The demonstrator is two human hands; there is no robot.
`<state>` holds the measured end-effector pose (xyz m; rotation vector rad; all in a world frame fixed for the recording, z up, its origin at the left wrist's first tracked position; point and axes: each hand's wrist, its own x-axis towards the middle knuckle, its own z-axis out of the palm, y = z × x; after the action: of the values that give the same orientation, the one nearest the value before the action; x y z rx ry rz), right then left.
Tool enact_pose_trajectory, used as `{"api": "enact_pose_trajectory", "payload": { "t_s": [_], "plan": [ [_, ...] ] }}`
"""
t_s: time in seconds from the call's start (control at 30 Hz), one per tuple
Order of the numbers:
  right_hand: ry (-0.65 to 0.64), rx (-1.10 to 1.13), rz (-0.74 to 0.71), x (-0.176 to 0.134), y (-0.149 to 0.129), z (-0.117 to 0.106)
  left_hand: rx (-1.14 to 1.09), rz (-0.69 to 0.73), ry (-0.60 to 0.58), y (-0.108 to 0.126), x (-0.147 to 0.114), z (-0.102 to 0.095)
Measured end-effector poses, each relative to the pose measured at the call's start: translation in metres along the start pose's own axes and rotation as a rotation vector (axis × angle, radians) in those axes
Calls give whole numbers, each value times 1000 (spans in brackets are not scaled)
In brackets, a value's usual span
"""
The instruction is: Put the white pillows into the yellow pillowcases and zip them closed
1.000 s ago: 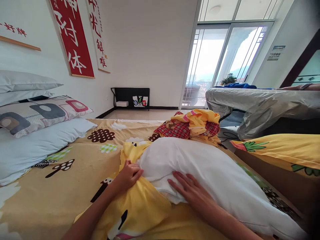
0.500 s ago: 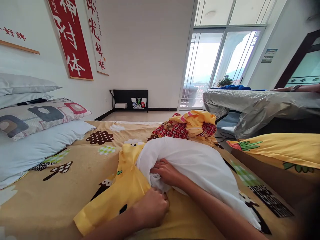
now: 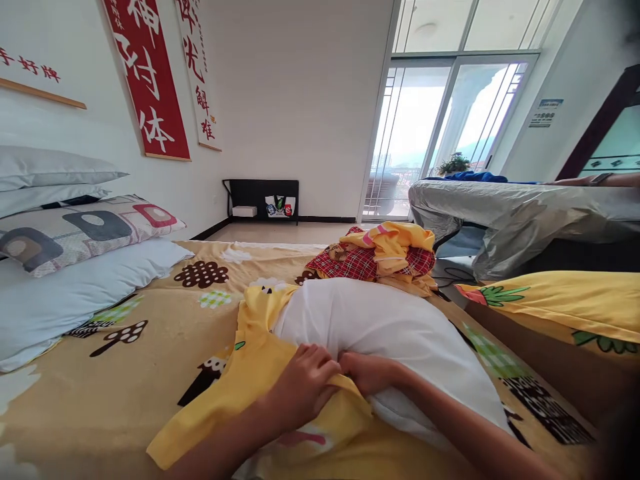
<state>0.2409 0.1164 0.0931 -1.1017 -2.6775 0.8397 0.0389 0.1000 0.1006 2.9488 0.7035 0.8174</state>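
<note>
Since half a second ago, both hands have drawn together at the near end of the white pillow (image 3: 380, 327) — the left hand (image 3: 305, 383) has risen from the bedspread and the yellow pillowcase (image 3: 265, 393) now covers more of that end. Left hand and right hand (image 3: 367, 372) sit side by side, nearly touching, each pinching the pillowcase's open edge against the pillow. Pillow and case lie mid-bed on the patterned bedspread (image 3: 150, 347) — 1 red checked cloth pile (image 3: 373, 257) sits just beyond, stacked pillows (image 3: 75, 267) far left.
</note>
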Motion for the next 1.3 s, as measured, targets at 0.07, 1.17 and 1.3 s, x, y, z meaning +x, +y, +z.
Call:
{"api": "enact_pose_trajectory", "payload": {
  "t_s": [0.07,1.17,1.3],
  "plan": [
    [-72,130,-82,-11,-9,-11,93,15,113,-1,-29,-10],
    [240,-479,434,-20,-51,7,290,-53,235,-43,-168,-3],
    [283,-549,410,-22,-59,10,338,-28,322,-51,-156,-41]
  ]
}}
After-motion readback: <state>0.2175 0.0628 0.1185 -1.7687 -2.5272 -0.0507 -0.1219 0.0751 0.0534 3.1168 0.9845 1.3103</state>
